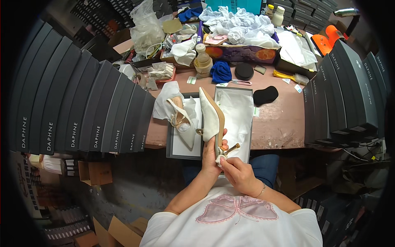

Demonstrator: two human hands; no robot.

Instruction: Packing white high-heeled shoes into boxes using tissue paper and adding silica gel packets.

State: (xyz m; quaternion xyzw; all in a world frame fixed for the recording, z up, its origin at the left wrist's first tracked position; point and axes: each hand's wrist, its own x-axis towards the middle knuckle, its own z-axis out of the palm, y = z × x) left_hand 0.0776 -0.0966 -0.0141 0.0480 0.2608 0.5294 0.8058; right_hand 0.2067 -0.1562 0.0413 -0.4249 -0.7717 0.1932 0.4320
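Fingers of the left hand (212, 154) wrap the rear of a white pointed shoe (212, 119), the grip closed around its heel end, thumb on the near side. The shoe is held on edge above the near rim of the table (279, 123), toe pointing away from the person, tan sole edge facing right. The right hand (240, 175) sits just beside and below the left, its grip pinched on a small white wad (221, 160) pressed against the shoe's slim gold heel (232, 147). A thin bracelet (261, 191) circles the right wrist.

Directly under the shoe lies an open grey shoe box (230, 123) lined with white tissue paper. Its lid (183, 146) lies alongside on the left and carries the second white shoe (181, 121), which rests on its side with strap loose, partly on crumpled paper.

Beyond the box, on the table: a black oval pad (265, 95), a round black disc (244, 71), a blue cloth (221, 72), a clear plastic bottle (202, 59), scissors (240, 82) and a yellow brush (288, 76). A cardboard tray (242, 53) heaped with white paper stands farther back.

Rows of dark shoe boxes (82, 107) stand on end at the left, and another stack (345, 94) at the right. Flattened cartons (96, 172) lie on the floor below.
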